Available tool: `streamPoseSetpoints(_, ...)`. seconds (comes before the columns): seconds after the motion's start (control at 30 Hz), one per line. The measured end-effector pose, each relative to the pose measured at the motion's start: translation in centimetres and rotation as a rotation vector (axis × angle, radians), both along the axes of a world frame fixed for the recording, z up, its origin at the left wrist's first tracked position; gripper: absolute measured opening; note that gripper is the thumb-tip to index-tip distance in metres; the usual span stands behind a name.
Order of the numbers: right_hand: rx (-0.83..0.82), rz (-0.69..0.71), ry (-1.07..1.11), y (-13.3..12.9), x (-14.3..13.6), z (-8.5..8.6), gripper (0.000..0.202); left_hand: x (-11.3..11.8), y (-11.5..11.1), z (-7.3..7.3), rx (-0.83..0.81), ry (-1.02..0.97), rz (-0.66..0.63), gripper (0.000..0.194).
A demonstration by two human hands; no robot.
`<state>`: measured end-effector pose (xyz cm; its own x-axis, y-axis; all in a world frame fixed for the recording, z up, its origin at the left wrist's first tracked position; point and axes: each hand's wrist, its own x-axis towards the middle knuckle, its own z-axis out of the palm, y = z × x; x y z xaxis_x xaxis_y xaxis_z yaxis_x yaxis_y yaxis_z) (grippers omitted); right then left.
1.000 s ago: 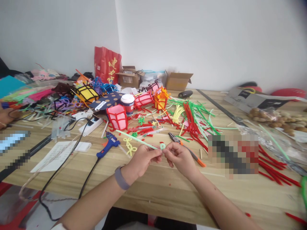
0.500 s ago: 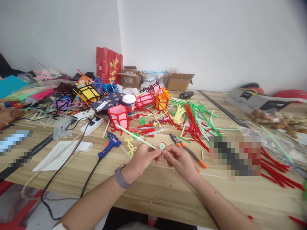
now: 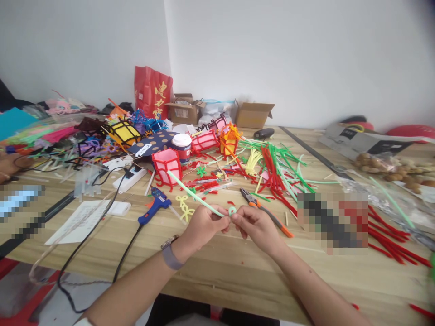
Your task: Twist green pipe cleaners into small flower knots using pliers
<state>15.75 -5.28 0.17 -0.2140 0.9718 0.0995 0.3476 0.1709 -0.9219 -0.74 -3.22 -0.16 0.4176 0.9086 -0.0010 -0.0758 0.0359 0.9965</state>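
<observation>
A pale green pipe cleaner (image 3: 192, 193) runs between my two hands, its long straight part pointing up and left. Its near end curls into a small loop right at my fingertips. My left hand (image 3: 209, 222) pinches the stem just beside the loop. Thumb and fingers of my right hand (image 3: 254, 225) close on the loop's other side. Beyond my hands lie pliers with orange grips (image 3: 267, 212) and a yellow bent pipe-cleaner shape (image 3: 184, 208). A blue glue gun (image 3: 155, 204) rests to the left of my left hand.
Red-framed pink lanterns (image 3: 167, 166), a lidded paper cup (image 3: 181, 147) and a white power strip (image 3: 129, 180) stand farther back. Green and red pipe cleaners (image 3: 272, 170) are heaped at right. Black cords cross the table's left side. Another person's hand (image 3: 12, 165) shows at far left.
The loop has become smaller and tighter between my fingertips. The pipe cleaner's long part now bows slightly. Both hands stay in nearly the same place.
</observation>
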Motion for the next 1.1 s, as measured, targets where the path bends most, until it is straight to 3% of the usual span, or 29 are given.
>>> streamPoseSetpoints(0.07,0.027,0.005,-0.025,0.0,0.1,-0.1,0.045,0.1,0.0,0.0,-0.027,-0.024,-0.006,0.014)
streamPoseSetpoints(0.13,0.161,-0.026,-0.08,0.0,0.1,-0.4,0.04,0.1,0.1,-0.1,-0.1,-0.086,-0.007,0.017)
streamPoseSetpoints(0.23,0.567,-0.059,-0.231,-0.1,0.3,-0.8,0.023,0.2,0.4,-0.5,-0.276,-0.19,-0.018,0.019)
streamPoseSetpoints(0.33,0.881,0.02,-0.36,-0.1,0.5,-0.9,0.017,0.2,0.8,-0.8,-0.394,-0.247,-0.022,0.02)
streamPoseSetpoints(0.6,1.15,0.042,-0.685,0.0,1.7,-0.5,0.019,0.1,0.8,-0.6,-0.483,-0.253,-0.036,0.017)
streamPoseSetpoints(0.8,1.34,0.137,-0.878,-0.2,2.2,0.0,0.022,0.1,0.9,-0.8,-0.533,-0.245,-0.102,0.017)
streamPoseSetpoints(0.87,1.332,0.122,-0.874,-0.3,2.0,0.0,0.019,0.1,0.8,-0.7,-0.469,-0.207,-0.11,0.018)
streamPoseSetpoints(0.97,1.192,0.043,-0.766,-0.4,1.5,-0.3,0.014,0.1,0.4,-0.2,-0.237,-0.099,-0.1,0.02)
streamPoseSetpoints(1.03,0.956,-0.023,-0.609,-0.3,1.0,-0.4,0.015,-0.1,0.1,0.0,-0.069,0.004,-0.077,0.02)
streamPoseSetpoints(1.1,0.551,-0.061,-0.384,-0.2,0.5,-0.4,0.018,-0.2,-0.3,0.1,0.115,0.127,-0.026,0.016)
